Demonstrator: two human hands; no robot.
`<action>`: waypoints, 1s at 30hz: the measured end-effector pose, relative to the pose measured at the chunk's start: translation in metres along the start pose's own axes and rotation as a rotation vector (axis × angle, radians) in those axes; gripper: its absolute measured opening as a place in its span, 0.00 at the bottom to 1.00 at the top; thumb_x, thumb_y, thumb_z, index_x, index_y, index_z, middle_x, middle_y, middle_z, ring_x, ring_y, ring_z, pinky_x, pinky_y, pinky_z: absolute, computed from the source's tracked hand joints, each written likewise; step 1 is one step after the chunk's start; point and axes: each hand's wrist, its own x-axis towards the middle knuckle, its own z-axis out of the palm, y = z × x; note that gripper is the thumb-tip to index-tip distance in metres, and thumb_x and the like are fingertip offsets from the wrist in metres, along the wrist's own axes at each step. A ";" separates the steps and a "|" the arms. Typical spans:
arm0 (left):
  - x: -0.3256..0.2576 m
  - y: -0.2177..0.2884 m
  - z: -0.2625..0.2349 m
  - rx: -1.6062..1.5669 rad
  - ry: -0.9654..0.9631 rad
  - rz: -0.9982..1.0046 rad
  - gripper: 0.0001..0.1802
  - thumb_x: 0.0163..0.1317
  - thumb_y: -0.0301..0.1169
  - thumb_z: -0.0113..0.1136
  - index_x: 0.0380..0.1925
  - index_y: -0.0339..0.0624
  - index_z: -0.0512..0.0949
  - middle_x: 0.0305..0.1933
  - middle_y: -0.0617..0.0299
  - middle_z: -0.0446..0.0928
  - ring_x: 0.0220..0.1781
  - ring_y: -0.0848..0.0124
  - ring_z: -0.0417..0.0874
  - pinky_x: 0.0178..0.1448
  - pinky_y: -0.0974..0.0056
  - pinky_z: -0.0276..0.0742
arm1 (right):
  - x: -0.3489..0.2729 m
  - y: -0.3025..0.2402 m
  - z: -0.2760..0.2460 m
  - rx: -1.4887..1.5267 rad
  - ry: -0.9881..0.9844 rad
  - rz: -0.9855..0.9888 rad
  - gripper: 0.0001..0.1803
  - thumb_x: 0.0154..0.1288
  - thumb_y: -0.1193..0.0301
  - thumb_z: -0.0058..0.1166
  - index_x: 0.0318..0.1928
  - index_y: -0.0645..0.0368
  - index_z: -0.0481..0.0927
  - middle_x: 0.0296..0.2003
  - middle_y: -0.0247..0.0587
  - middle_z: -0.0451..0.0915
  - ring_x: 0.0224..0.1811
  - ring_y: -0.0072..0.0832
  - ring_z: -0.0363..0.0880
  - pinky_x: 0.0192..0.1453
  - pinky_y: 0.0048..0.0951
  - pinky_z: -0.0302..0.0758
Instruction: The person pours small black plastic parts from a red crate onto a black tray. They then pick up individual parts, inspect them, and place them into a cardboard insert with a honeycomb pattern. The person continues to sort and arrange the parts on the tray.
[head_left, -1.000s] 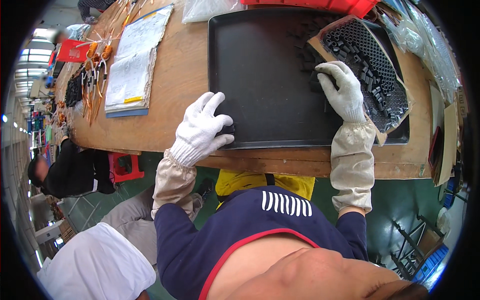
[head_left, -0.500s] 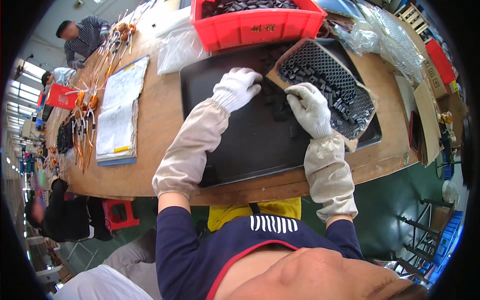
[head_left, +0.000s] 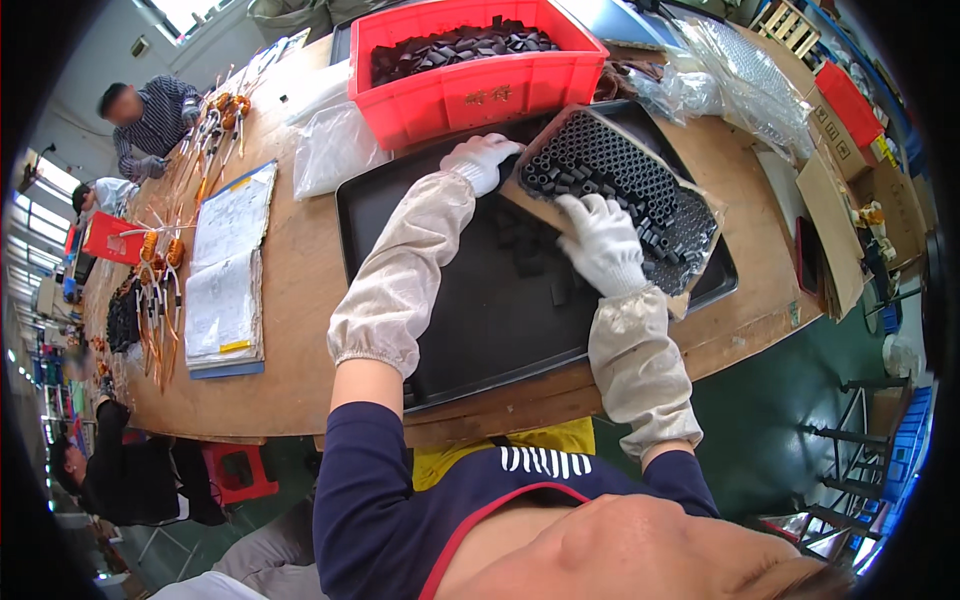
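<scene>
A wide black tray (head_left: 470, 320) lies on the wooden table in front of me. A flat brown board packed with several upright black tubes (head_left: 620, 180) rests tilted on the tray's right part. My left hand (head_left: 482, 160), in a white glove, reaches across the tray and grips the board's far left corner. My right hand (head_left: 598, 243), also gloved, lies on the tubes near the board's near edge, fingers spread over them. A few loose black pieces (head_left: 530, 250) lie on the tray between my arms.
A red bin (head_left: 470, 95) of black parts stands behind the tray. Clear plastic bags (head_left: 330, 150) and papers on a clipboard (head_left: 225, 270) lie to the left, orange-wound coils (head_left: 155, 290) beyond. Cardboard and bags (head_left: 800, 130) crowd the right. Other people sit at the far left.
My left hand has gone from the tray's near left edge across to the board's far corner. The right hand stays on the tubes. The view has tilted up, showing the red bin.
</scene>
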 end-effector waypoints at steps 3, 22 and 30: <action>-0.005 -0.026 0.017 0.001 0.039 0.065 0.37 0.65 0.21 0.50 0.68 0.78 0.73 0.75 0.72 0.70 0.72 0.57 0.76 0.73 0.49 0.77 | 0.003 0.016 0.010 0.034 -0.011 0.057 0.09 0.65 0.72 0.60 0.46 0.53 0.81 0.35 0.43 0.80 0.39 0.45 0.82 0.45 0.45 0.82; 0.030 0.072 0.035 0.220 0.115 0.427 0.39 0.61 0.71 0.57 0.67 0.67 0.78 0.77 0.49 0.66 0.79 0.43 0.62 0.78 0.30 0.55 | 0.019 0.047 0.004 0.486 0.455 0.416 0.09 0.72 0.76 0.59 0.50 0.62 0.87 0.42 0.47 0.87 0.45 0.35 0.87 0.53 0.32 0.80; -0.052 0.011 0.040 0.077 0.136 0.615 0.30 0.59 0.60 0.66 0.62 0.72 0.80 0.72 0.47 0.69 0.74 0.41 0.68 0.75 0.31 0.61 | 0.013 0.029 0.006 0.393 0.196 0.155 0.07 0.67 0.72 0.62 0.45 0.54 0.84 0.38 0.45 0.83 0.44 0.47 0.84 0.48 0.44 0.81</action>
